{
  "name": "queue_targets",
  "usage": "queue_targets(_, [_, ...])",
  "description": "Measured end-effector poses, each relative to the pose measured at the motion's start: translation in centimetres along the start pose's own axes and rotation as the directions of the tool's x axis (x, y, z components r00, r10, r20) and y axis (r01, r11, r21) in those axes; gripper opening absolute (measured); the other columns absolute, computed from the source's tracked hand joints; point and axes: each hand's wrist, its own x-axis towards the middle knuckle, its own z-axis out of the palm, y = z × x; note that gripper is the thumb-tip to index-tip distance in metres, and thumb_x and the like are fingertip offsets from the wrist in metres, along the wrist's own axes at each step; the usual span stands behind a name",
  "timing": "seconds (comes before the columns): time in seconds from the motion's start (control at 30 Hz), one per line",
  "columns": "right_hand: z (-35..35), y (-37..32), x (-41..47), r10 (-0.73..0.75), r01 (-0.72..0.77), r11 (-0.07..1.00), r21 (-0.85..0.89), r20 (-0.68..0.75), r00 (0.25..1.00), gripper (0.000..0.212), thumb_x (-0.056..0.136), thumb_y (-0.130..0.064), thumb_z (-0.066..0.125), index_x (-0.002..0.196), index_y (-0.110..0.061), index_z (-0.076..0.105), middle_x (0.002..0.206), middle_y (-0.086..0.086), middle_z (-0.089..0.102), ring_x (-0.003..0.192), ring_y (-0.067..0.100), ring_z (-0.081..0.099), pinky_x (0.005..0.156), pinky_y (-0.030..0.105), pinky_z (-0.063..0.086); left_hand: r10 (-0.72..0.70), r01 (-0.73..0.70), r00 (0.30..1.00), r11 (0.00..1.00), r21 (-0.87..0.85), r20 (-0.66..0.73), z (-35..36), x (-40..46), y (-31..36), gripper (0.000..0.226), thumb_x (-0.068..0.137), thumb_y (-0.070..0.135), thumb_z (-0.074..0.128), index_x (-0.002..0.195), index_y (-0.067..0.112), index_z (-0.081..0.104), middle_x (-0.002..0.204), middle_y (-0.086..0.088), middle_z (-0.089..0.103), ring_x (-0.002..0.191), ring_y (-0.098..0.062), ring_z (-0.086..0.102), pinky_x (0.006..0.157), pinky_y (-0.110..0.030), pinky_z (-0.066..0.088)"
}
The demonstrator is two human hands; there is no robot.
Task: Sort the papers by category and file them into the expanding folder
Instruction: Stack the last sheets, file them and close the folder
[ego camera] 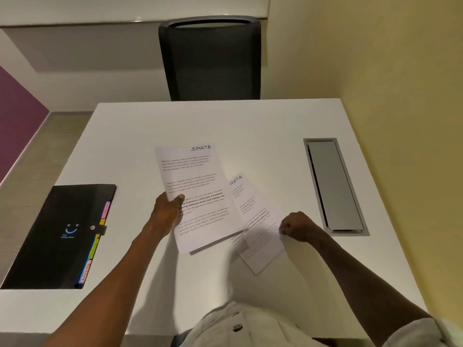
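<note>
left hand pinches SPORTS sheet at its left edge, thumb on top, sheet lifted off the table | right hand curled at edge of second sheet lying flat, can't tell if gripping | paper light, floppy, slick: you'd best hold near mid-edge, support it | expanding folder closed, well left

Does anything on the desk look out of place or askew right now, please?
Only mildly. The loose sheets by the right hand lie fanned and skewed to the table edge. The expanding folder is strapped shut, though the left hand already holds a SPORTS sheet. Nothing looks spilled or damaged.
</note>
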Motion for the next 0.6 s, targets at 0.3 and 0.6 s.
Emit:
queue_targets(0.3, [2.5,-3.1,-1.8,0.335,-0.307,0.937,0.166,-0.176,0.926,0.075,0.075,-0.052,0.076,0.125,-0.006,0.045,0.122,0.011,0.046,0.115,0.028,0.047,0.091,0.041,0.048,-0.013,0.014,1.000,0.997,0.077,-0.016,0.2,-2.7,-2.0,0.026,0.098,0.009,0.056,0.123,0.011,0.062,0.113,-0.005,0.071,0.099,-0.025,0.069,0.088,-0.042,0.055])
queue_targets(0.6, [2.8,-4.7,-1.5,0.452,-0.451,0.891,0.049,-0.178,0.874,0.076,0.069,-0.046,0.084,0.122,-0.008,0.045,0.119,0.009,0.056,0.112,0.027,0.053,0.088,0.040,0.046,0.004,0.018,0.996,0.966,0.257,-0.087,-2.1,-4.5,-4.4,0.018,0.094,0.017,0.058,0.108,0.026,0.066,0.107,0.001,0.073,0.098,-0.024,0.069,0.096,-0.050,0.052])
